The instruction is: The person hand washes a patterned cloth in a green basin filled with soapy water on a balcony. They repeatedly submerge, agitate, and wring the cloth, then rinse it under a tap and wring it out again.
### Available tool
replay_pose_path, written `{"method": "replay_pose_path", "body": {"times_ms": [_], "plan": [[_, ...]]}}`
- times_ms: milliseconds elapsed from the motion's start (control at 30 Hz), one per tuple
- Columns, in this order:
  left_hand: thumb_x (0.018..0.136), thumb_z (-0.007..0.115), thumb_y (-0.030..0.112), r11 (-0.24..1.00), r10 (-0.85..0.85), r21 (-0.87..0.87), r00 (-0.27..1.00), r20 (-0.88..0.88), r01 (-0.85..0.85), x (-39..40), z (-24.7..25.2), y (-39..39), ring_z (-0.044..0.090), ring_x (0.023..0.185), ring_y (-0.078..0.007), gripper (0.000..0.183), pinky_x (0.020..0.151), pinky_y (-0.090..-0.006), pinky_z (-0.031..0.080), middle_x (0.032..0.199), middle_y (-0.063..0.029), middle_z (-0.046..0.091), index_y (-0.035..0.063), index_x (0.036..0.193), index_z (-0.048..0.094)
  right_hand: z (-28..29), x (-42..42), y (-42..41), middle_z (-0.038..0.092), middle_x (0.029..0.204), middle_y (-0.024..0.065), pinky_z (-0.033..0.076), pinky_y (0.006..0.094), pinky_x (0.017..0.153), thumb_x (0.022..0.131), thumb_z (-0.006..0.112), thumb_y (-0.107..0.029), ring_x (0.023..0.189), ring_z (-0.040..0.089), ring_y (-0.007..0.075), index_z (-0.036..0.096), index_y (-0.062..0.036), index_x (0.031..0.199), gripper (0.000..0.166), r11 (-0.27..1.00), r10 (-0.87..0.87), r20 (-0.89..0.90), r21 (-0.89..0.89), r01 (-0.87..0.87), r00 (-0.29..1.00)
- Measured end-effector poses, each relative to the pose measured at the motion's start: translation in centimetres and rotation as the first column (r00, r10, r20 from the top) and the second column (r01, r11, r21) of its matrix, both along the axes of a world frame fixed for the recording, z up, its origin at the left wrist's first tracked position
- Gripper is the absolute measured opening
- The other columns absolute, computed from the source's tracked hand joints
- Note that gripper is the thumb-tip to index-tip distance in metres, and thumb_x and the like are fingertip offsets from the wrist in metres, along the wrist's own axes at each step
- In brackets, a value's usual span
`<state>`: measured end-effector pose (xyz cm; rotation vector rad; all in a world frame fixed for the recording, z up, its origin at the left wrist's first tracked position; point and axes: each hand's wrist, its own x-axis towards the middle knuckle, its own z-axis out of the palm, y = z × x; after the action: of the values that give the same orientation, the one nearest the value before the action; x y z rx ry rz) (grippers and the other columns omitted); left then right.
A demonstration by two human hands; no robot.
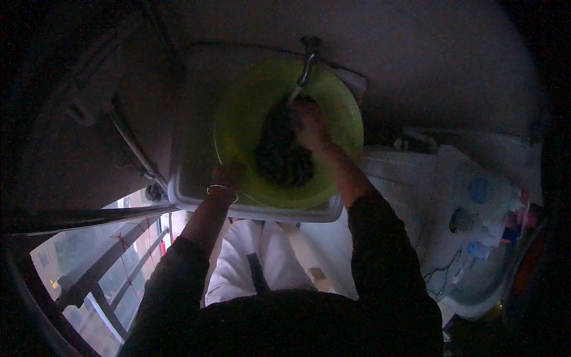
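Observation:
A large yellow-green basin (345, 120) rests over a white sink (290, 215). Inside the basin lies a dark, bunched cloth-like item (281, 156). My right hand (310, 122) reaches into the basin at the upper right part of this item, just below the metal faucet (308, 67); a pale stream runs from the spout. Whether my right fingers grip the item is too dark to tell. At the basin's lower left rim is my left hand (228, 174), with a light-coloured bangle on the wrist. Its fingers are in shadow, so their hold on the rim is unclear.
To the right stands a white appliance or cabinet (397, 178) beside a pale surface bearing several small items, among them a blue one (478, 250). A metal pipe (134, 143) slants along the left wall. Below it, a window with metal bars (107, 263) lets in light.

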<state>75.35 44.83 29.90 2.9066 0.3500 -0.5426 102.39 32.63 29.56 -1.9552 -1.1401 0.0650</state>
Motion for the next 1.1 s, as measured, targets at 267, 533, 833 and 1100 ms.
{"method": "replay_pose_path", "body": {"times_ms": [267, 533, 833, 1100], "plan": [[0.071, 0.065, 0.020, 0.889, 0.188, -0.400, 0.975, -0.120, -0.221, -0.5, -1.4, 1.3, 0.041, 0.122, -0.0259, 0.060, 0.102, -0.0446, 0.032, 0.133, -0.0067, 0.044, 0.0202, 0.128, 0.045, -2.2, -2.0, -2.2, 0.051, 0.118, 0.0170, 0.038, 0.0483, 0.092, 0.072, 0.061, -0.019, 0.108, 0.047, 0.0391, 0.059, -0.0090, 0.108, 0.037, 0.760, 0.300, 0.243, -0.645, -0.077, 0.922], [0.079, 0.059, 0.027, 0.607, 0.459, -0.651, 0.870, -0.181, -0.456, 0.2, 1.9, 1.0, 0.051, 0.111, -0.0316, 0.055, 0.093, -0.0402, 0.043, 0.129, -0.0120, 0.047, 0.0148, 0.130, 0.042, 7.2, -4.0, -12.8, 0.049, 0.122, 0.0173, 0.036, 0.0404, 0.097, 0.083, 0.056, -0.021, 0.114, 0.045, 0.0339, 0.049, -0.0028, 0.119, 0.042, 0.851, -0.450, 0.192, -0.204, 0.484, 0.872], [0.090, 0.040, 0.048, -0.922, 0.386, -0.326, 0.546, -0.743, 0.209, -0.2, 3.2, 0.0, 0.039, 0.121, -0.0309, 0.056, 0.103, -0.0476, 0.028, 0.134, -0.0094, 0.041, 0.0109, 0.132, 0.038, 4.0, -7.2, -13.0, 0.050, 0.117, 0.0133, 0.034, 0.0368, 0.097, 0.088, 0.055, -0.030, 0.112, 0.045, 0.0258, 0.048, 0.0005, 0.117, 0.043, 0.709, -0.623, -0.399, 0.078, 0.701, 0.673], [0.088, 0.049, 0.044, -0.862, 0.483, -0.444, 0.664, -0.571, 0.245, -0.7, 1.9, -1.3, 0.040, 0.122, -0.0269, 0.054, 0.103, -0.0443, 0.030, 0.131, -0.0090, 0.045, 0.0103, 0.129, 0.042, -1.3, 0.9, 2.2, 0.059, 0.085, 0.0062, 0.050, 0.0354, 0.061, 0.086, 0.058, -0.024, 0.069, 0.058, 0.0181, 0.055, -0.0077, 0.092, 0.017, 0.835, 0.282, -0.959, 0.231, 0.499, -0.028]]}}
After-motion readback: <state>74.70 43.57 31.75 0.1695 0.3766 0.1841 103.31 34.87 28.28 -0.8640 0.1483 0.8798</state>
